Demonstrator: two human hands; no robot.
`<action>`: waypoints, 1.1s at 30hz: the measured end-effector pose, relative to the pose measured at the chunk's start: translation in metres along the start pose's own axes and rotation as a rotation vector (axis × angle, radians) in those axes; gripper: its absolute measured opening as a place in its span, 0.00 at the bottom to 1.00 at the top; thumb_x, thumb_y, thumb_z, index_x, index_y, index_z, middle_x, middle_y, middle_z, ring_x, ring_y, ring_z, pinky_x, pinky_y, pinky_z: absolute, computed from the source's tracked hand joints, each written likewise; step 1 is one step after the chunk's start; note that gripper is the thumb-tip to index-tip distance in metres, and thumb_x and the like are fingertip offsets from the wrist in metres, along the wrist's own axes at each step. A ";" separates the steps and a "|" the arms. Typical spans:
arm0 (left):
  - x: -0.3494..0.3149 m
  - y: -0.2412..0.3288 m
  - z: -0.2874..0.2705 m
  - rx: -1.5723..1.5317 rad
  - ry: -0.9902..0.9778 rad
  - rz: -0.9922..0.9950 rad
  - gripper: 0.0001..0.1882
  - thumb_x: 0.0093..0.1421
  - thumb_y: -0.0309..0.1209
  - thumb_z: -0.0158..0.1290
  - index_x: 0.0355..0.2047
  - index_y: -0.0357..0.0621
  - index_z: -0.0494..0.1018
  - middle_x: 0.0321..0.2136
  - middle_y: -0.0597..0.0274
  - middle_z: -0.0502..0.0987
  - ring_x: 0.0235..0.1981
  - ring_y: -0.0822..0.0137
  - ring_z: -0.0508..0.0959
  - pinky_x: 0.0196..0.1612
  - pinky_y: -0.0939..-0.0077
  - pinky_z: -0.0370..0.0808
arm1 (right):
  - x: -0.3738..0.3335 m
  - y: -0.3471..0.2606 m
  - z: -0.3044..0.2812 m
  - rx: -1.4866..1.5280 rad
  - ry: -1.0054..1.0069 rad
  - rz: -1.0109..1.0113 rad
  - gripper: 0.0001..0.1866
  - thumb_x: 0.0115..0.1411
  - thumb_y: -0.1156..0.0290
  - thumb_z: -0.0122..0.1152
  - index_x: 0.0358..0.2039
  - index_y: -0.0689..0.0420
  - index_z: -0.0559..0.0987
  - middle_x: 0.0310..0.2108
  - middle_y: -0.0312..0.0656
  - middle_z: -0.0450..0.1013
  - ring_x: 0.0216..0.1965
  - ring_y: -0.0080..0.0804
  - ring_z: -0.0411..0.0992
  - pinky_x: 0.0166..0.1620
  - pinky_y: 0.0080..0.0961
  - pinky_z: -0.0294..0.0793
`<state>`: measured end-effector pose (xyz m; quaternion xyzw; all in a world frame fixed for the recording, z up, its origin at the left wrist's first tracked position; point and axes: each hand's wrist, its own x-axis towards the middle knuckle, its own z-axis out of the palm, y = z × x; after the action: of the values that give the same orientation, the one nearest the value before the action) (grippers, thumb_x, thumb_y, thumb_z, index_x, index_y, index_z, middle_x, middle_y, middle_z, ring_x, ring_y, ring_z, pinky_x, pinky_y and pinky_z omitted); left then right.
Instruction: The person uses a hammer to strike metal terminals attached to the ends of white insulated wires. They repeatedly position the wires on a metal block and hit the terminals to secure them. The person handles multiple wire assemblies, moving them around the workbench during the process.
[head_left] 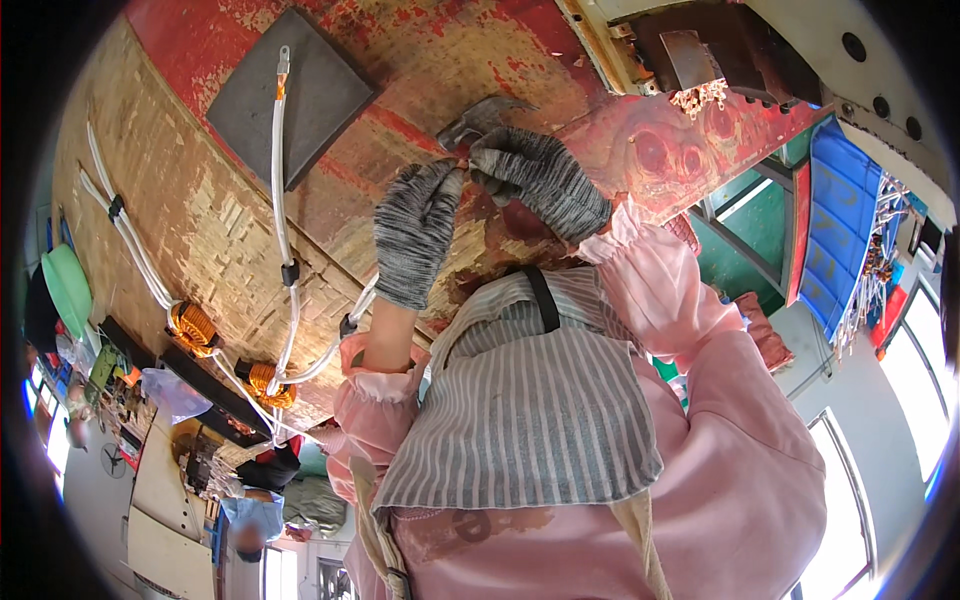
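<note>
My left hand (412,235) and my right hand (540,178) wear grey-and-black striped knit gloves and meet near the middle of the work board. Both are closed, fingertips almost touching. A small reddish-brown bit shows between them, too small to name. One white cable (352,312) passes under my left glove, and its end is hidden. Just beyond my fingers lies a hammer (478,118), its dark metal head showing. To the left, another white cable (281,200) with a metal lug at its tip stretches across a dark square pad (325,110).
Two copper-wound ring coils, one coil (194,328) and another coil (268,384), sit at the board's left with white leads. A metal machine (690,60) holding copper pieces stands at top right, above a blue bin (838,225). A person (252,520) is in the background, lower left.
</note>
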<state>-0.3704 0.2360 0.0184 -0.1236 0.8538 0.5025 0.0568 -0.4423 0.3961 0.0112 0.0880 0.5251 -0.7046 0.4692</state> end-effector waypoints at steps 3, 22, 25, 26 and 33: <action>0.000 0.000 0.000 0.044 0.003 0.027 0.10 0.55 0.28 0.48 0.36 0.38 0.73 0.31 0.52 0.75 0.32 0.60 0.75 0.37 0.73 0.69 | 0.003 0.005 -0.003 0.047 0.009 0.016 0.11 0.55 0.65 0.56 0.35 0.59 0.73 0.28 0.34 0.71 0.28 0.19 0.68 0.34 0.15 0.68; 0.002 0.011 0.005 0.309 -0.032 0.089 0.13 0.54 0.31 0.48 0.40 0.42 0.72 0.27 0.48 0.72 0.28 0.52 0.72 0.32 0.66 0.70 | 0.012 0.001 -0.015 -0.118 -0.057 -0.021 0.13 0.54 0.65 0.57 0.35 0.61 0.76 0.32 0.36 0.73 0.27 0.21 0.70 0.32 0.16 0.71; 0.001 0.001 0.011 0.278 -0.047 0.099 0.13 0.55 0.31 0.48 0.40 0.41 0.72 0.26 0.52 0.72 0.27 0.55 0.73 0.31 0.67 0.69 | 0.010 -0.013 -0.016 -0.266 -0.153 -0.065 0.11 0.56 0.67 0.54 0.36 0.62 0.74 0.33 0.37 0.71 0.36 0.24 0.69 0.41 0.20 0.67; 0.001 -0.002 0.011 0.260 -0.052 0.103 0.13 0.55 0.32 0.48 0.40 0.41 0.71 0.26 0.53 0.72 0.27 0.57 0.73 0.31 0.68 0.69 | 0.013 -0.011 -0.019 -0.399 -0.197 -0.224 0.11 0.56 0.68 0.54 0.36 0.62 0.74 0.35 0.38 0.71 0.38 0.25 0.68 0.42 0.21 0.67; 0.000 -0.017 -0.016 -0.711 -0.344 -0.365 0.16 0.56 0.36 0.51 0.39 0.37 0.71 0.31 0.58 0.74 0.29 0.67 0.74 0.33 0.76 0.71 | 0.029 -0.023 -0.027 -0.781 -0.382 -0.584 0.09 0.51 0.69 0.58 0.32 0.59 0.76 0.38 0.43 0.70 0.43 0.36 0.66 0.46 0.29 0.65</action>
<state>-0.3654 0.2136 0.0116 -0.1989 0.5699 0.7603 0.2400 -0.4852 0.4024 -0.0035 -0.3734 0.6564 -0.5613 0.3386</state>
